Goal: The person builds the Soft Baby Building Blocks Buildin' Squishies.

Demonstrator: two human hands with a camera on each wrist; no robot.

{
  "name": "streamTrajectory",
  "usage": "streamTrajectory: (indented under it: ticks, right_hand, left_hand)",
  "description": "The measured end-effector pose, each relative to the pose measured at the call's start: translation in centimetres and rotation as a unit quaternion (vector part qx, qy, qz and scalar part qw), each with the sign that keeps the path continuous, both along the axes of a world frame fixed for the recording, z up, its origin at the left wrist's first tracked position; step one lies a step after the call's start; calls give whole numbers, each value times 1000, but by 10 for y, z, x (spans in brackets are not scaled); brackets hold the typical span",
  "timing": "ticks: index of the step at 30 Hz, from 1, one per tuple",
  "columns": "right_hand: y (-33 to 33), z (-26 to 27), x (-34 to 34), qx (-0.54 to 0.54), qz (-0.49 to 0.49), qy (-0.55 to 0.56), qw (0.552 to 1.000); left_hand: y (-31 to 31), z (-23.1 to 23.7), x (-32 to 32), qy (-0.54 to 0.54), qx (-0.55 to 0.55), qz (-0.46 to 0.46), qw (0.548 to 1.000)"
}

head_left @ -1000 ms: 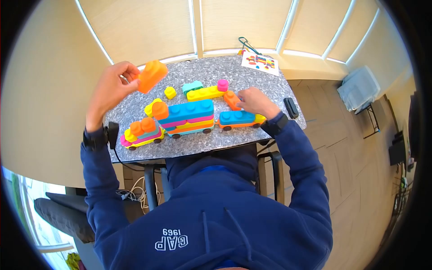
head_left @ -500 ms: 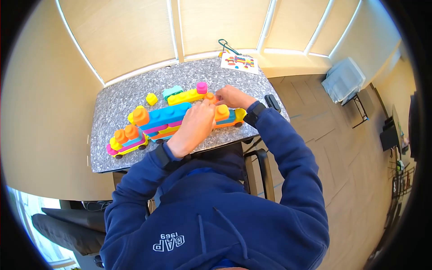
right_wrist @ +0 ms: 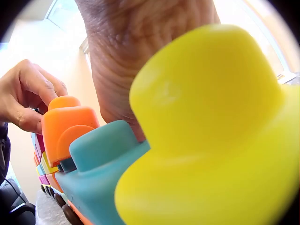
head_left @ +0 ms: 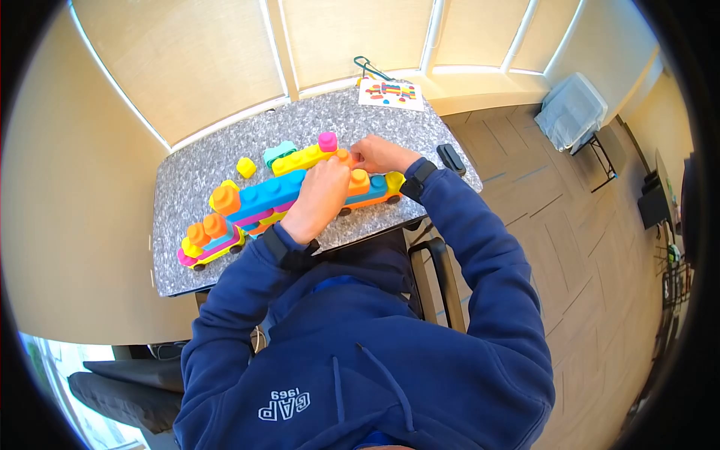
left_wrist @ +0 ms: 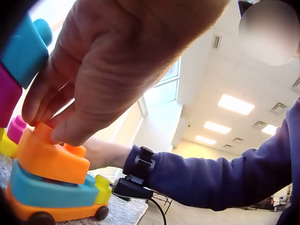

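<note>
My left hand point(head_left: 321, 196) reaches over the front vehicle and pinches the top of an orange block point(left_wrist: 51, 157). This block rests on a blue block point(left_wrist: 47, 187) set on an orange wheeled base point(left_wrist: 65, 213); a dark gap shows under part of it. Behind the vehicle, my right hand point(head_left: 381, 155) has its bent fingers at another orange block point(head_left: 343, 157), at the end of a yellow bar point(head_left: 300, 160) with a pink block point(head_left: 328, 142). In the right wrist view, a yellow piece point(right_wrist: 211, 103) hides much of the vehicle.
Left of my left hand stand a long blue-topped stack point(head_left: 262, 196) and a small wheeled stack point(head_left: 214, 241). Further back are a yellow block point(head_left: 246, 167), a teal piece point(head_left: 280, 151) and a picture card point(head_left: 391, 94). A black device point(head_left: 451, 159) lies at the right edge.
My left hand has carried the orange block from the far left onto the right vehicle. My right hand stays by the other orange block. The head view has shifted.
</note>
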State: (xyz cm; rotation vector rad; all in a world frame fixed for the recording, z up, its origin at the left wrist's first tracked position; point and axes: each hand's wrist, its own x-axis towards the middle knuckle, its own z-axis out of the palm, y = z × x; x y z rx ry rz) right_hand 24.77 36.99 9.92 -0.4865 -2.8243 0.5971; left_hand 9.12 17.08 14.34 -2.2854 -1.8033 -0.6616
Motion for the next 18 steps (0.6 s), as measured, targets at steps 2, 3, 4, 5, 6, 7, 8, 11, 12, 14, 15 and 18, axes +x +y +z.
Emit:
streamTrajectory:
  ticks: [2,3,4,5,6,7,8,11,12,14,15,18]
  right_hand:
    - [-1,1,0,-2,-4,-5,1000]
    - [-2,2,0,-3,-9,-9,1000]
    - [-3,4,0,-3,-9,-9,1000]
    - [-4,5,-1,0,-12,-15,1000]
    - [-5,6,-1,3,-16,-21,1000]
    - [-5,5,-1,4,-16,-21,1000]
    - [-5,5,-2,6,-18,-23,1000]
    - [-5,5,-3,12,-20,-27,999]
    - [-5,6,-3,15,-19,-28,999]
    - [-5,5,-2,13,-22,-29,999]
    - [-4,5,-2,12,-24,-30,999]
    - [-5,8,-3,7,-21,-34,999]
  left_hand:
    - [2,-2,-3,-5,-11,-16,1000]
    - [2,-4,-4,-5,-11,-16,1000]
    - [2,-3,-4,6,-23,-15,1000]
    - [2,-2,-3,16,-35,-15,999]
    - [0,-1,-3,16,-34,-15,999]
    - [-5,4,0,20,-10,-24,999]
    - [-9,7,3,24,16,-33,999]
    - [-20,1,12,-13,-21,-49,999]
    - [-24,-5,16,-13,-21,-49,998]
    - [-29,-18,22,32,18,-48,998]
    - [-31,-23,24,31,18,-48,998]
    - [-37,-32,29,96,96,-31,990]
